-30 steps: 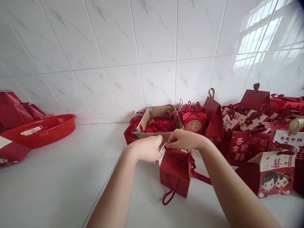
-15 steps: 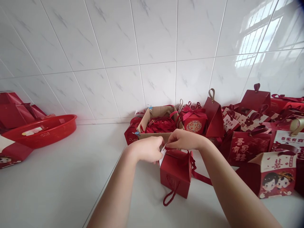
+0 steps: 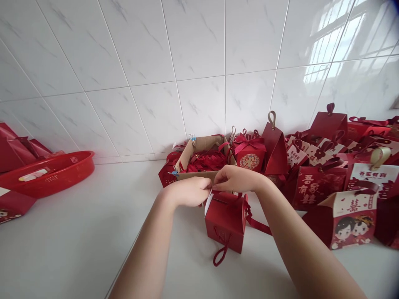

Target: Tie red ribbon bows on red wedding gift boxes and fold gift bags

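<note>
A red gift box (image 3: 225, 222) stands on the counter, with a dark red braided cord handle (image 3: 220, 257) hanging from its near side. My left hand (image 3: 193, 192) is closed at the box's far left end, pinching a flap with a white inner face (image 3: 208, 203). From the other side, my right hand (image 3: 235, 179) pinches at the same flap edge with thumb and forefinger. The fingertips of both hands almost meet there, and some left fingers are hidden behind the flap. A red ribbon (image 3: 258, 226) trails from the box's right end.
Behind my hands sits an open cardboard box (image 3: 205, 144) of red ribbons, with blue clips on its edges. Many finished red gift boxes (image 3: 321, 185) crowd the right side. At left lies a red plastic basket (image 3: 71, 176), near more red boxes (image 3: 15, 151). A tiled wall (image 3: 140, 41) backs the counter.
The view has shifted slightly, so everything sits a little further left and higher. Both hands stay at the flap of the gift box, their fingertips barely changed.
</note>
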### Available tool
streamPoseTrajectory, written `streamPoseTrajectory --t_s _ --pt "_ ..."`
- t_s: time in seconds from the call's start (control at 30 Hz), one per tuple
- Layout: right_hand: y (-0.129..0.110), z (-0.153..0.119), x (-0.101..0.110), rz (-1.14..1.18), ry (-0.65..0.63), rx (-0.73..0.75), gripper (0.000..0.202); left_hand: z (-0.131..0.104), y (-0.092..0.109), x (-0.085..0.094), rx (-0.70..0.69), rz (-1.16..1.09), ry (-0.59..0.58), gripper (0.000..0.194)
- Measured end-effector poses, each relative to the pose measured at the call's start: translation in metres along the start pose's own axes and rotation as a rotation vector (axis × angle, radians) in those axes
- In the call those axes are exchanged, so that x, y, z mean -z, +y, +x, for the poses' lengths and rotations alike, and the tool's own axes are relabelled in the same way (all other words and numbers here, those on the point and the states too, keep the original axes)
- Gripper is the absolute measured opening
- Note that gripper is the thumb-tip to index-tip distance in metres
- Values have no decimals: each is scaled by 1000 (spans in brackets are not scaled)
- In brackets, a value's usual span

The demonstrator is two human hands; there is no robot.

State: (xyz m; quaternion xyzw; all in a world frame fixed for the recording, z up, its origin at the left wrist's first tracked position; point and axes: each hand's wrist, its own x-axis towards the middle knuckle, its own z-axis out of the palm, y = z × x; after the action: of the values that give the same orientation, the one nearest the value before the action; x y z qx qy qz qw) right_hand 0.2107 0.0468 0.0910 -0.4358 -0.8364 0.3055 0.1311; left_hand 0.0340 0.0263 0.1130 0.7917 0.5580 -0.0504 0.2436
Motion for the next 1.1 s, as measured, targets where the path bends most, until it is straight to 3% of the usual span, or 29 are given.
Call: streamPoseTrajectory --t_s 0.17,0.27,0.33,0.47,0.57,0.7,0.8,0.87,1.0,1.1 --pt "0 -3 2 -13 -15 -9 24 0 -1 2 -92 -76 -1 11" --pt "1 -7 5 -7 -12 -11 26 -8 -1 8 -158 -281 42 11" --pt "1 -11 9 4 22 -12 24 -17 -1 13 -295 -503 147 13" --pt "-1 -26 18 -32 118 -67 21 -35 -4 20 -636 -895 466 12" --pt "-3 -38 25 -96 126 -104 24 -47 -3 22 -762 -1092 646 13" --pt "-5 -51 30 -167 130 -140 28 -60 3 23 -757 -1227 767 19" --pt "-3 -58 33 -196 100 -208 31 -63 4 24 -742 -1311 760 19" --pt "-1 -60 34 -185 12 -256 33 -63 3 26 -743 -1334 748 20" --pt "3 -54 33 -94 -160 -318 39 -64 0 28 -685 -1232 772 16" --pt "5 -42 28 -164 -115 -315 37 -63 -3 26 -559 -997 794 14"
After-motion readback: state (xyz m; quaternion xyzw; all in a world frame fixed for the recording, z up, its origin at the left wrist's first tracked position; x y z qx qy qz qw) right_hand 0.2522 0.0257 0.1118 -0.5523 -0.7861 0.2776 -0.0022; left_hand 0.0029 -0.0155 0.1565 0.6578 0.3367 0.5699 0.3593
